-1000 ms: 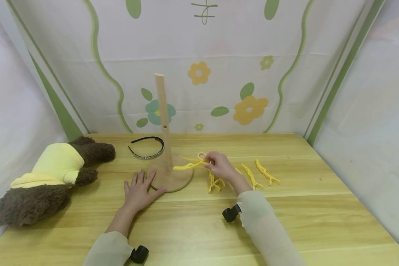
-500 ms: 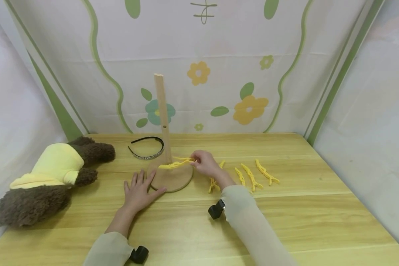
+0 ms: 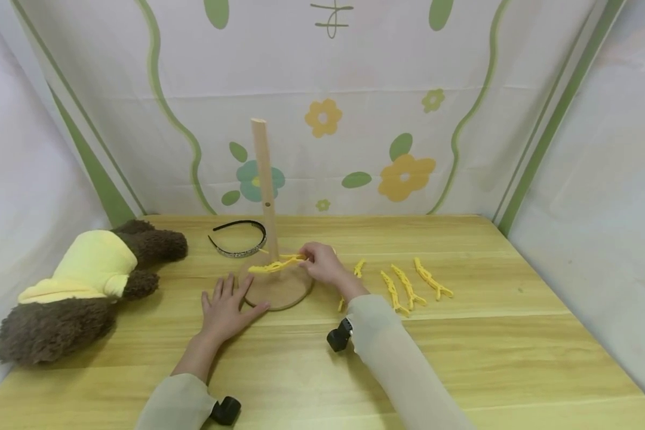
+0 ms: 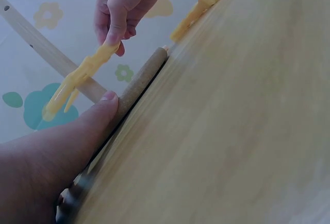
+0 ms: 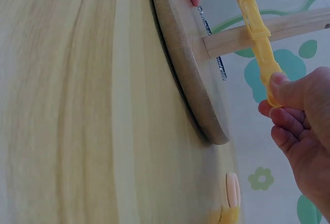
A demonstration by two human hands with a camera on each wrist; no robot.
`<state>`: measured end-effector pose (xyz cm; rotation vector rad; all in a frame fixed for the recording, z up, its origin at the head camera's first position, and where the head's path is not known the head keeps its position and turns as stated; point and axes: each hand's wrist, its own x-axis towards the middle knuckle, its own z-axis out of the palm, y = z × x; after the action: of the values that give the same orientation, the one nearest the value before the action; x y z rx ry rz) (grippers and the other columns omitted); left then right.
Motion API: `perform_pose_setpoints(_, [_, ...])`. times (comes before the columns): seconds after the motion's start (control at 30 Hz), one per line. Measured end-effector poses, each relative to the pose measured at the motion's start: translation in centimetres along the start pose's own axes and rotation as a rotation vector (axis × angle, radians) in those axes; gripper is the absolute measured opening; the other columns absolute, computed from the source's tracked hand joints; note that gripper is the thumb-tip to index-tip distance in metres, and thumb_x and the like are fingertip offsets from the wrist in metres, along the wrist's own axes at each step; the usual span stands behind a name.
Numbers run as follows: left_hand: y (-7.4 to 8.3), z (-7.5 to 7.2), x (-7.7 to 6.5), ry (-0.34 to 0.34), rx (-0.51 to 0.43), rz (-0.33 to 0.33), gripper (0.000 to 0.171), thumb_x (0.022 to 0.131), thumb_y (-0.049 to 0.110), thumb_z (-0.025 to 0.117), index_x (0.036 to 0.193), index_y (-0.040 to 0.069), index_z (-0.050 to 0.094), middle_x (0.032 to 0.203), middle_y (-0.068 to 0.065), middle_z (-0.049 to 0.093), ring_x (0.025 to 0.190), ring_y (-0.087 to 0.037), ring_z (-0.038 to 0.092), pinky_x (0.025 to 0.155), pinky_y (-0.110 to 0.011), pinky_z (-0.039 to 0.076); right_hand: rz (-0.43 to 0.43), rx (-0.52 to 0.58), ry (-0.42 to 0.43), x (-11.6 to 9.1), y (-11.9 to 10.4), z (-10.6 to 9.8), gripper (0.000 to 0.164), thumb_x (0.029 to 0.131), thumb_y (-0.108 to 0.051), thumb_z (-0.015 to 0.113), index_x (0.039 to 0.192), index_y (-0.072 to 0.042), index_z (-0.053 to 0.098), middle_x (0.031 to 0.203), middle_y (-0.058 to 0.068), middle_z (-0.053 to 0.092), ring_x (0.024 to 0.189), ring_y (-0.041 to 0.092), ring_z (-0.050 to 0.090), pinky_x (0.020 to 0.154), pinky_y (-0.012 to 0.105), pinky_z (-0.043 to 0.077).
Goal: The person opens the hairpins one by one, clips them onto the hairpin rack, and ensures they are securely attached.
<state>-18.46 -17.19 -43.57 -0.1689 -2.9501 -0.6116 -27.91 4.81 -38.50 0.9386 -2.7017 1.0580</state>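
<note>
My right hand pinches a yellow alligator hair clip by its handle end, between thumb and fingers. The clip's jaws are spread, one passing in front of the upright wooden post and the other partly hidden behind it, low on the post. In the right wrist view, the clip crosses the post near the round base. My left hand rests with fingers spread at the near left of the round wooden base; its thumb lies on the base's edge.
Several more yellow hair clips lie right of the base, some partly hidden by my right arm. A black headband with a glittery band lies behind the base. A brown plush toy in a yellow top lies at the left.
My right hand has moved left with the hair clip, bringing its spread jaws from beside the post to around it. My left hand has stayed on the base.
</note>
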Motion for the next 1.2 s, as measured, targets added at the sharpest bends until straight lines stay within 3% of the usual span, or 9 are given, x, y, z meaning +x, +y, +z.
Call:
perform_pose_setpoints(0.27, [0.1,0.0,0.0,0.006,-0.001,0.004,0.081,0.074,0.066,0.044,0.136,0.016,0.029,0.136,-0.027,0.016,0.123,-0.045,0.006,0.087,-0.065,-0.004,-0.004,0.009,-0.017,0.2,-0.4,0.3,0.013,0.078,-0.004,0.062,0.089,0.002,0.06,0.074,0.005,0.053,0.064,0.013,0.047,0.055,0.021,0.04])
perform_pose_setpoints(0.5, [0.1,0.0,-0.1,0.006,-0.002,0.0,0.082,0.073,0.066,0.045,0.135,0.014,0.03,0.136,-0.027,0.016,0.123,-0.045,0.007,0.087,-0.065,-0.004,0.041,-0.028,-0.067,0.2,-0.5,0.0,0.023,0.079,-0.008,0.062,0.098,0.003,0.059,0.087,0.01,0.055,0.075,0.018,0.051,0.064,0.024,0.042])
perform_pose_setpoints(0.73, [-0.1,0.0,0.0,0.004,-0.005,0.002,0.082,0.074,0.066,0.044,0.136,0.014,0.03,0.136,-0.027,0.016,0.123,-0.045,0.006,0.087,-0.065,-0.005,0.089,0.017,-0.096,0.1,-0.4,0.0,0.031,0.081,-0.009,0.061,0.108,0.004,0.055,0.098,0.01,0.055,0.083,0.019,0.051,0.067,0.024,0.042])
perform_pose_setpoints(1.2, [0.0,0.1,-0.1,0.016,-0.02,0.011,0.081,0.074,0.066,0.045,0.136,0.015,0.029,0.136,-0.026,0.016,0.123,-0.044,0.006,0.086,-0.065,-0.004,0.167,0.155,-0.023,-1.7,0.3,-1.3,0.054,0.076,-0.028,0.066,0.121,-0.003,0.049,0.118,0.007,0.05,0.102,0.024,0.047,0.081,0.036,0.04])
